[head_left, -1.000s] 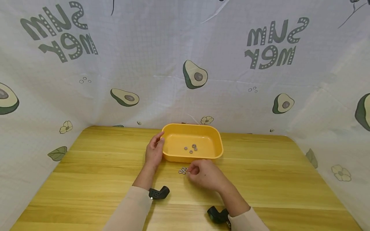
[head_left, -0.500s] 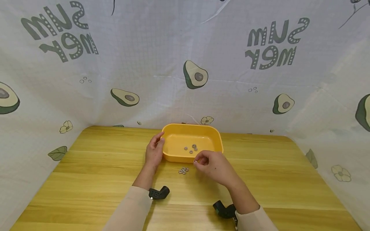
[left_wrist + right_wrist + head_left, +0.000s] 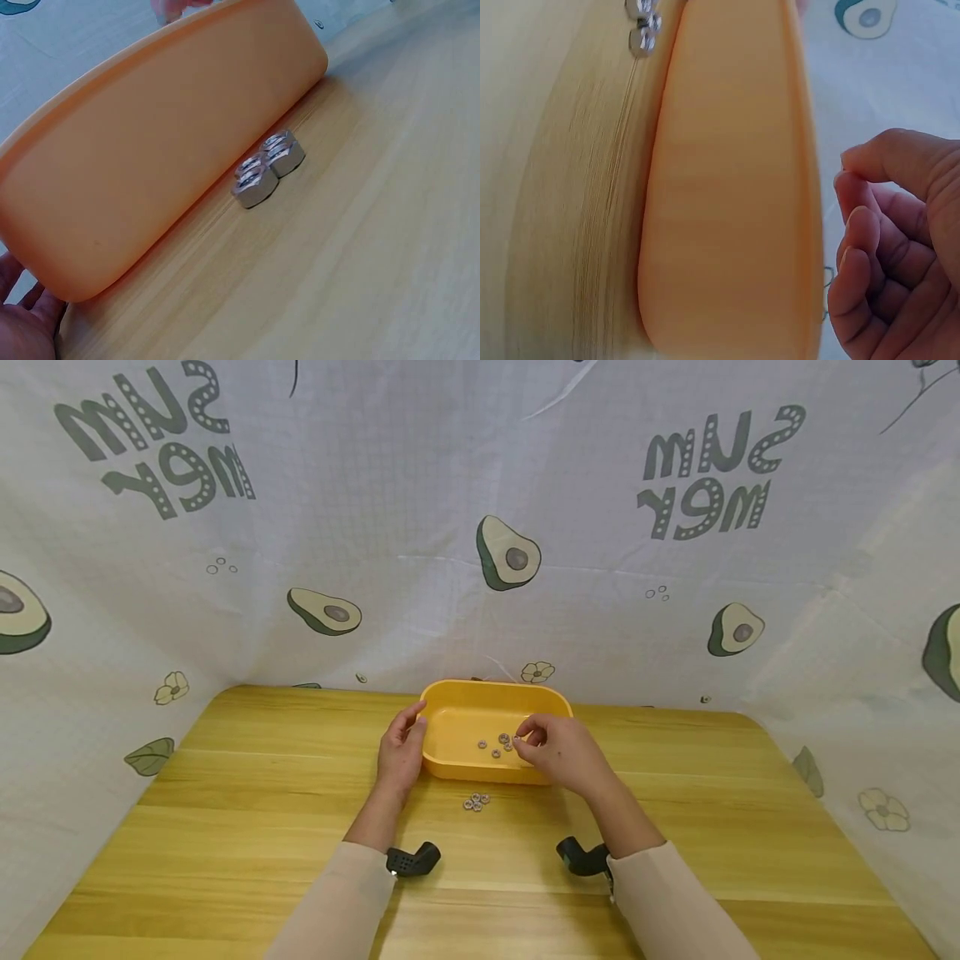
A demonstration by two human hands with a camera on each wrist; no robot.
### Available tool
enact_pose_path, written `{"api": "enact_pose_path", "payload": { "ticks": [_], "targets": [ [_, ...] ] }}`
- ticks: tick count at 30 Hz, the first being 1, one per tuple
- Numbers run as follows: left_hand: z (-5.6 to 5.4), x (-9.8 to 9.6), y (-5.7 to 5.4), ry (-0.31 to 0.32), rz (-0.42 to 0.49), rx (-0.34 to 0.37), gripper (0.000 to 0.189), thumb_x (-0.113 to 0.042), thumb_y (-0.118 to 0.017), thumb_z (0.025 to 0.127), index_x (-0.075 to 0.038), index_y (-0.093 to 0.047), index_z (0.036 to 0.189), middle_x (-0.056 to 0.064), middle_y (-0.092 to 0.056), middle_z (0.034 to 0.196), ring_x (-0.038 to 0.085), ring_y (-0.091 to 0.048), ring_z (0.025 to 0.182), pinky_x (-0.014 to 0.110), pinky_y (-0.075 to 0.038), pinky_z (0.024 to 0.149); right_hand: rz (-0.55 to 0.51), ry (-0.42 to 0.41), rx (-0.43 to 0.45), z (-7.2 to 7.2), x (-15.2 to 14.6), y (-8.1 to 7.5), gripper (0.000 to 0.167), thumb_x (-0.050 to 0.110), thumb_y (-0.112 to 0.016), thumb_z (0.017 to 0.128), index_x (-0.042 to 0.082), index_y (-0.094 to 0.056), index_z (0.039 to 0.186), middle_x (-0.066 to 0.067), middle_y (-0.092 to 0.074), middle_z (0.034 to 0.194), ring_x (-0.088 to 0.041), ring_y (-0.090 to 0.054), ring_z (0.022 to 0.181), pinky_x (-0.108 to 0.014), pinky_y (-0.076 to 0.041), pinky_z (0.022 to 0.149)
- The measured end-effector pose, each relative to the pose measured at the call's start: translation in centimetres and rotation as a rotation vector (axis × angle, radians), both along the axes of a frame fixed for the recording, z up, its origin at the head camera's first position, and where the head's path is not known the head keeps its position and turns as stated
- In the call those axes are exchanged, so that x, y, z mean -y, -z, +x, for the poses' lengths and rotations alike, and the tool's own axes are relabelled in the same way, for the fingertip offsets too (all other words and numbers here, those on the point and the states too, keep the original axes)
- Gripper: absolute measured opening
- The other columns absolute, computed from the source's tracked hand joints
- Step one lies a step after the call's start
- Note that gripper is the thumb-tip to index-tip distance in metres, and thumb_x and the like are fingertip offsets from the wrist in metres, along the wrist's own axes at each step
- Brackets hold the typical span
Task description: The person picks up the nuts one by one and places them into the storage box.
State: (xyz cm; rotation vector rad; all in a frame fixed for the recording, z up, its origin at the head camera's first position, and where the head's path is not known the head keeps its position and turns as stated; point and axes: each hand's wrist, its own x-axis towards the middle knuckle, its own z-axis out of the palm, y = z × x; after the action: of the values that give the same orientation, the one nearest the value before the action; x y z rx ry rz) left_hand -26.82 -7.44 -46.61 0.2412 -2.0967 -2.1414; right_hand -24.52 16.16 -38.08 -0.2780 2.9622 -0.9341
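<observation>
Plainly, the right hand (image 3: 564, 753) pinched a small nut (image 3: 516, 739) between thumb and forefinger — fingertips above the yellow tray (image 3: 465, 771), center frame. The left hand (image 3: 401, 756), fingers relaxed, touched the tray's left end. Four nuts (image 3: 477, 807) lay just below its front edge — the table (image 3: 247, 827) extended broadly at frame left and right.
</observation>
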Motion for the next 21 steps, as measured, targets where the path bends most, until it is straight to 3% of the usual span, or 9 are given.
{"api": "enact_pose_path", "payload": {
  "ticks": [11,21],
  "targets": [
    [0.0,0.0,0.0,0.009,0.009,-0.009,0.037,-0.024,-0.051,0.107,-0.019,-0.060,0.142,0.009,-0.054,0.148,0.028,-0.053,0.132,0.047,-0.047,0.112,0.024,0.058,0.034,-3.7,0.8,1.2,0.015,0.025,-0.072,0.093,0.010,-0.072,0.098,-0.005,-0.068,0.088,-0.019,-0.058,0.074,-0.027,-0.047,0.064],
    [-0.2,0.0,0.1,0.003,0.020,-0.006,0.037,-0.024,-0.052,0.106,-0.018,-0.061,0.141,0.010,-0.054,0.148,0.028,-0.052,0.132,0.046,-0.046,0.112,0.113,0.115,0.077,-5.3,1.6,1.9,0.013,0.022,-0.069,0.094,0.009,-0.070,0.096,-0.006,-0.067,0.086,-0.022,-0.058,0.076,-0.029,-0.047,0.065]
  ]
}}
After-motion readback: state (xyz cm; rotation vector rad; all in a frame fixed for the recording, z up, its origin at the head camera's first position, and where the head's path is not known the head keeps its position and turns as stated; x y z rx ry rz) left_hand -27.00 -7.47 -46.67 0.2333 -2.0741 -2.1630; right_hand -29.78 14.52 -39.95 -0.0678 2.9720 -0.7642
